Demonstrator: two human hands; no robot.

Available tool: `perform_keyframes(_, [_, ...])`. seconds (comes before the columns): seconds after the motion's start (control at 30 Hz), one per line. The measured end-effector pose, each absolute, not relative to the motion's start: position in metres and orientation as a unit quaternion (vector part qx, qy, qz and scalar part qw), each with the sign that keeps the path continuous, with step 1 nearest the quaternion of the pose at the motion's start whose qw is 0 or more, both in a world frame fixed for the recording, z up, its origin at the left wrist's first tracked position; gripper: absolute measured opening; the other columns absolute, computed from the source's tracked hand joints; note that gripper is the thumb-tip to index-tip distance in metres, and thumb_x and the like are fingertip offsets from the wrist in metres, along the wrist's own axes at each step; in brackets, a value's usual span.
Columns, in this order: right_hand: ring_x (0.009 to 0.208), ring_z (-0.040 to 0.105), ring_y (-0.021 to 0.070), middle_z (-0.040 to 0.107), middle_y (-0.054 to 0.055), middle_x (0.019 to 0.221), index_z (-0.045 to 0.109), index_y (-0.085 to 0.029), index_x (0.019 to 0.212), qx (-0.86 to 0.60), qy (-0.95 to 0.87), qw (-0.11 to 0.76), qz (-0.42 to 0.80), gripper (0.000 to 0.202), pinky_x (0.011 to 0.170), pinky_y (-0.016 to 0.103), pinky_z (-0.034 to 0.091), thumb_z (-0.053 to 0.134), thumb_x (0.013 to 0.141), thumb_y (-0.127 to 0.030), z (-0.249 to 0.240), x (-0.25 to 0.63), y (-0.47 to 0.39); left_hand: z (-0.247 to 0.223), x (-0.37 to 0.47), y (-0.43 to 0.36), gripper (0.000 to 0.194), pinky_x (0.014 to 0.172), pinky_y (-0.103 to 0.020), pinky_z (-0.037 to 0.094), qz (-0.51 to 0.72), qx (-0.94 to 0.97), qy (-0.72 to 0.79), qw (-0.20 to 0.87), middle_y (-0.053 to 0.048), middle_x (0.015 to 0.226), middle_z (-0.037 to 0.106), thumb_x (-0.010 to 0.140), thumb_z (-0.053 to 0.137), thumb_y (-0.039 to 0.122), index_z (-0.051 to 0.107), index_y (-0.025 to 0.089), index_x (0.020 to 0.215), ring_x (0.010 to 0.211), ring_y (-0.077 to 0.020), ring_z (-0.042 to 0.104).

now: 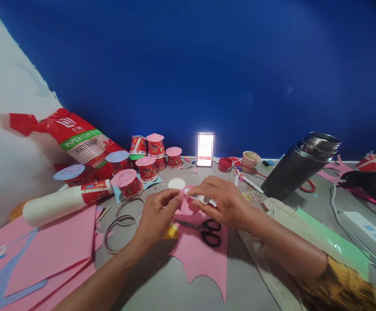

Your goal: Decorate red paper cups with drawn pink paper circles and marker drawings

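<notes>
Between my two hands is a small pink paper disc (189, 206). My left hand (157, 214) pinches its left edge between thumb and fingers. My right hand (222, 201) holds a white glue tube (204, 199), with its tip at the upper part of the disc. Just below lie black-handled scissors (211, 233) on a pink sheet (204, 263) with scalloped cut edges. A white round lid (176, 183) sits behind my left hand.
Red paper cups (128, 183) topped with discs stand at the left, by stacked cups (58, 205), pink sheets (55, 250) and metal rings (121, 233). A dark bottle (294, 168), cloth (259, 255) and power strip (369, 233) are at the right. A lit phone (205, 149) stands behind.
</notes>
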State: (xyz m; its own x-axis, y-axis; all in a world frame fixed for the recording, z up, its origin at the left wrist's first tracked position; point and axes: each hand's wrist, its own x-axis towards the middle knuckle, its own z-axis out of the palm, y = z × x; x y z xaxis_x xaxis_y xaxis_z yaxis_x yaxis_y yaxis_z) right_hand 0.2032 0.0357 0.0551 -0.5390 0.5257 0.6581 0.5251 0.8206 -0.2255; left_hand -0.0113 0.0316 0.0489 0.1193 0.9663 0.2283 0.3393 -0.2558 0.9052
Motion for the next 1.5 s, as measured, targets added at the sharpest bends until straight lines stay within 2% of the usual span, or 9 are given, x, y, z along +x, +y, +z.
perform_keyframes(0.17, [0.083, 0.065, 0.0180, 0.072, 0.005, 0.092, 0.072, -0.024, 0.118, -0.292, -0.887, 0.358, -0.002, 0.021, 0.069, 0.029, 0.047, 0.060, 0.104, -0.033, 0.055, 0.200, 0.034, 0.048, -0.011, 0.033, 0.038, 0.060, -0.026, 0.040, 0.423, 0.665, 0.497, 0.362, 0.002, 0.055, 0.058, 0.082, 0.059, 0.044, 0.064, 0.020, 0.054, 0.059, -0.0139, 0.052])
perform_keyframes(0.27, [0.080, 0.063, 0.0177, 0.070, 0.005, 0.089, 0.072, -0.022, 0.117, -0.317, -0.877, 0.361, -0.028, 0.022, 0.068, 0.030, 0.046, 0.058, 0.105, -0.034, 0.055, 0.201, 0.034, 0.044, -0.009, 0.032, 0.040, 0.059, -0.025, 0.038, 0.435, 0.657, 0.499, 0.360, 0.002, 0.055, 0.054, 0.083, 0.060, 0.045, 0.060, 0.019, 0.054, 0.059, -0.0129, 0.048])
perform_keyframes(0.53, [0.083, 0.063, 0.0179, 0.071, 0.005, 0.092, 0.071, -0.023, 0.121, -0.304, -0.882, 0.359, -0.017, 0.023, 0.069, 0.029, 0.046, 0.058, 0.105, -0.033, 0.054, 0.202, 0.035, 0.044, -0.012, 0.032, 0.029, 0.063, -0.026, 0.044, 0.463, 0.642, 0.488, 0.367, 0.000, 0.065, 0.065, 0.081, 0.062, 0.042, 0.075, 0.019, 0.068, 0.066, -0.0158, 0.056])
perform_keyframes(0.67, [0.083, 0.063, 0.0185, 0.073, 0.006, 0.091, 0.072, -0.024, 0.117, -0.287, -0.888, 0.358, -0.042, 0.019, 0.065, 0.029, 0.044, 0.059, 0.104, -0.031, 0.051, 0.199, 0.036, 0.042, -0.012, 0.035, 0.036, 0.061, -0.026, 0.041, 0.452, 0.647, 0.498, 0.359, 0.001, 0.056, 0.060, 0.083, 0.063, 0.045, 0.073, 0.019, 0.062, 0.061, -0.0148, 0.052])
perform_keyframes(0.9, [0.079, 0.061, 0.0182, 0.070, 0.006, 0.089, 0.072, -0.021, 0.118, -0.334, -0.872, 0.353, -0.058, 0.022, 0.068, 0.030, 0.046, 0.059, 0.105, -0.033, 0.053, 0.201, 0.036, 0.041, -0.009, 0.033, 0.032, 0.061, -0.025, 0.042, 0.477, 0.629, 0.497, 0.360, 0.001, 0.060, 0.061, 0.082, 0.063, 0.042, 0.069, 0.019, 0.060, 0.062, -0.0141, 0.053])
perform_keyframes(1.07, [0.082, 0.063, 0.0180, 0.072, 0.006, 0.092, 0.072, -0.023, 0.119, -0.307, -0.885, 0.347, -0.038, 0.022, 0.066, 0.029, 0.046, 0.057, 0.106, -0.032, 0.053, 0.199, 0.034, 0.042, -0.009, 0.033, 0.033, 0.056, -0.025, 0.039, 0.461, 0.634, 0.502, 0.365, 0.002, 0.054, 0.057, 0.083, 0.062, 0.044, 0.072, 0.019, 0.064, 0.057, -0.0134, 0.049])
perform_keyframes(1.23, [0.078, 0.062, 0.0196, 0.071, 0.007, 0.085, 0.075, -0.021, 0.114, -0.352, -0.871, 0.332, -0.080, 0.021, 0.065, 0.030, 0.045, 0.059, 0.104, -0.032, 0.052, 0.200, 0.036, 0.040, -0.010, 0.034, 0.033, 0.057, -0.025, 0.037, 0.463, 0.636, 0.508, 0.350, 0.002, 0.056, 0.055, 0.082, 0.062, 0.041, 0.065, 0.019, 0.057, 0.058, -0.0132, 0.048])
perform_keyframes(1.4, [0.082, 0.067, 0.0192, 0.078, 0.006, 0.096, 0.075, -0.022, 0.110, -0.398, -0.810, 0.430, -0.003, 0.020, 0.074, 0.032, 0.050, 0.061, 0.101, -0.033, 0.058, 0.208, 0.041, 0.042, -0.012, 0.036, 0.042, 0.060, -0.027, 0.041, 0.463, 0.641, 0.505, 0.346, 0.001, 0.055, 0.056, 0.085, 0.060, 0.042, 0.058, 0.020, 0.049, 0.060, -0.0149, 0.051])
perform_keyframes(1.5, [0.071, 0.064, 0.0161, 0.079, 0.005, 0.097, 0.077, -0.022, 0.108, -0.450, -0.747, 0.484, 0.065, 0.022, 0.068, 0.031, 0.049, 0.064, 0.096, -0.035, 0.062, 0.215, 0.049, 0.041, -0.013, 0.039, 0.038, 0.062, -0.029, 0.045, 0.473, 0.631, 0.500, 0.358, 0.000, 0.057, 0.061, 0.085, 0.061, 0.040, 0.065, 0.021, 0.053, 0.062, -0.0170, 0.056])
